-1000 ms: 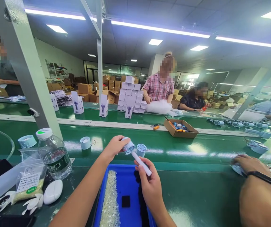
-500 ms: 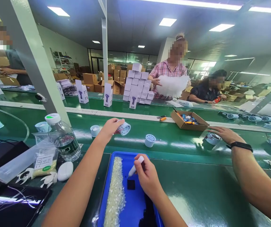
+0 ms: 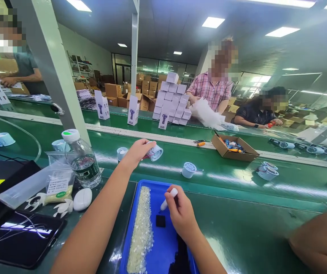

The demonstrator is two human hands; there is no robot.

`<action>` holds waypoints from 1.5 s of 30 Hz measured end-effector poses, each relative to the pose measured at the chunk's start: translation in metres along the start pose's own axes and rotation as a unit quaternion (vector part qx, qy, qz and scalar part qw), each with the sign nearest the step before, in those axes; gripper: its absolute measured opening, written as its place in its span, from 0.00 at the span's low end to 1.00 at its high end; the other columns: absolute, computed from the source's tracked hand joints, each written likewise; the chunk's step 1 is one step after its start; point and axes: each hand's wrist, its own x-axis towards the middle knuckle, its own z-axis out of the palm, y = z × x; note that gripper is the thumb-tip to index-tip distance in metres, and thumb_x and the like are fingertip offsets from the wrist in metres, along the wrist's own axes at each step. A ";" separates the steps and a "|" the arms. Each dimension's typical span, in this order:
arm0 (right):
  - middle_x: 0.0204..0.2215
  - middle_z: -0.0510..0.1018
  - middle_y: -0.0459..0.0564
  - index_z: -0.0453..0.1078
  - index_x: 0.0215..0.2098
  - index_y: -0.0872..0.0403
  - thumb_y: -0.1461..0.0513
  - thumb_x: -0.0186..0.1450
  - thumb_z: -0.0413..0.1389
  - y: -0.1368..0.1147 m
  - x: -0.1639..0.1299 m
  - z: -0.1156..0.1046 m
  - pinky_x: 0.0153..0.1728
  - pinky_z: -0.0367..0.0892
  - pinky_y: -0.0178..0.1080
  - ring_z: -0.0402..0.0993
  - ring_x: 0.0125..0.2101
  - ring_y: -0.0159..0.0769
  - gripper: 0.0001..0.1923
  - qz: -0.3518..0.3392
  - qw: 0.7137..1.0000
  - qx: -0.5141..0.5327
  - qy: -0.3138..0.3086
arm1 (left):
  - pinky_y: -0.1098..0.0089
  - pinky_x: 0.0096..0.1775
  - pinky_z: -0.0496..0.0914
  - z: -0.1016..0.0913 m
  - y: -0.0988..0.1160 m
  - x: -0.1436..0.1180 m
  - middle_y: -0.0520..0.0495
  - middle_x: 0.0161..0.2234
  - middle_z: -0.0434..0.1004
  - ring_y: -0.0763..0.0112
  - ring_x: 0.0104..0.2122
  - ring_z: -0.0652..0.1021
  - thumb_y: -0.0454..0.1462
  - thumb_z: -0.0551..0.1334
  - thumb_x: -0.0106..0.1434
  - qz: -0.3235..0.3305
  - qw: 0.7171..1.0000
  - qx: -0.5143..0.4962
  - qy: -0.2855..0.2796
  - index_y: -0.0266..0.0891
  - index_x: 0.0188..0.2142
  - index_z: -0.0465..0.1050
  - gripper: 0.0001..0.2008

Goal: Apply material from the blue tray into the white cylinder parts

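Green belting is running across the bench (image 3: 237, 228), and from the head view two hands are working over it. One left hand (image 3: 137, 152) is reaching forward, its fingers closing round one pale blue round part (image 3: 155, 153) and holding it clear above the belt. One right hand (image 3: 180, 215) is hovering low over one blue tray (image 3: 163, 251), pinching one white pen-like tool (image 3: 169, 198) whose tip is pointing down towards one small black square (image 3: 160, 220) lying on the tray floor. The tool is sitting nearer the person than the round part, and the two hands are staying well apart. One long strip of tiny clear beads (image 3: 140, 236) is lying along the tray's left side, and a dark heap is lying at its lower right.

Two more loose round parts are sitting on the belt: one (image 3: 121, 153) just left of the left hand, another (image 3: 189, 169) to its right. One water bottle (image 3: 81, 160) is standing at the left, with one white egg-shaped case (image 3: 82, 199) near it. One open cardboard box (image 3: 234, 147) is resting farther along. Three other people are working across the line, and another person's forearm (image 3: 320, 243) is showing at the lower right.
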 end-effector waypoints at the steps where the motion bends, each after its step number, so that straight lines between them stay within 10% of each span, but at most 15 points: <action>1: 0.22 0.62 0.41 0.59 0.32 0.52 0.56 0.68 0.45 -0.001 0.000 -0.001 0.25 0.58 0.31 0.59 0.22 0.29 0.10 -0.011 1.000 -0.018 -0.012 | 0.73 0.27 0.65 0.000 0.000 0.000 0.53 0.23 0.69 0.76 0.23 0.70 0.46 0.66 0.48 0.000 1.000 0.003 0.000 0.38 0.25 0.64 0.15; 13: 0.24 0.68 0.43 0.63 0.33 0.52 0.59 0.67 0.48 -0.007 -0.004 -0.005 0.26 0.61 0.32 0.64 0.24 0.30 0.06 -0.072 0.995 -0.026 -0.069 | 0.71 0.27 0.65 0.003 -0.015 0.008 0.51 0.25 0.71 0.74 0.24 0.70 0.49 0.64 0.49 -0.008 0.999 0.029 -0.013 0.38 0.26 0.66 0.16; 22: 0.39 0.74 0.50 0.62 0.41 0.51 0.56 0.65 0.52 -0.006 0.004 -0.011 0.39 0.71 0.42 0.77 0.37 0.37 0.09 0.032 0.945 0.232 0.227 | 0.72 0.28 0.66 0.016 -0.016 0.002 0.53 0.24 0.68 0.75 0.24 0.70 0.50 0.64 0.49 -0.017 0.997 0.030 -0.066 0.38 0.26 0.63 0.18; 45: 0.43 0.77 0.56 0.64 0.45 0.54 0.53 0.65 0.51 -0.006 0.006 -0.015 0.45 0.69 0.45 0.74 0.43 0.42 0.15 0.078 0.948 0.233 0.203 | 0.75 0.21 0.57 0.037 -0.015 -0.008 0.55 0.21 0.66 0.78 0.20 0.66 0.50 0.61 0.52 0.005 0.990 0.090 -0.108 0.39 0.25 0.62 0.17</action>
